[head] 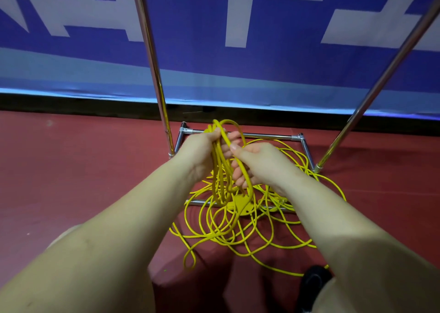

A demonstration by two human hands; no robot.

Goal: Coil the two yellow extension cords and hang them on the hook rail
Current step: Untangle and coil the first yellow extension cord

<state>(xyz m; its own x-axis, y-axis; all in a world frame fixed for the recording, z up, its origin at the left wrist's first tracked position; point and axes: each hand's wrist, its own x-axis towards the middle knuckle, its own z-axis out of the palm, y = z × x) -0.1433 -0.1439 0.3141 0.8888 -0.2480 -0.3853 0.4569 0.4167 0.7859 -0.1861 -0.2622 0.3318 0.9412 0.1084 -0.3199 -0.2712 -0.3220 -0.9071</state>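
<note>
Yellow extension cord lies in a loose tangle (252, 229) on the red floor, spread over the base of a chrome rack. My left hand (200, 151) grips a bundle of several hanging loops (221, 182) of the cord at their top. To its right, my right hand (259, 165) pinches one strand (245, 174) that arches over from the bundle. A flat yellow socket block (240, 205) lies under the loops. I cannot tell the two cords apart. The hook rail is out of view.
Two chrome uprights (152, 65) (381, 79) rise from the rectangular rack base (266, 136). A blue and white banner (214, 39) hangs close behind. A black shoe (314, 281) shows at the bottom right, near a knee.
</note>
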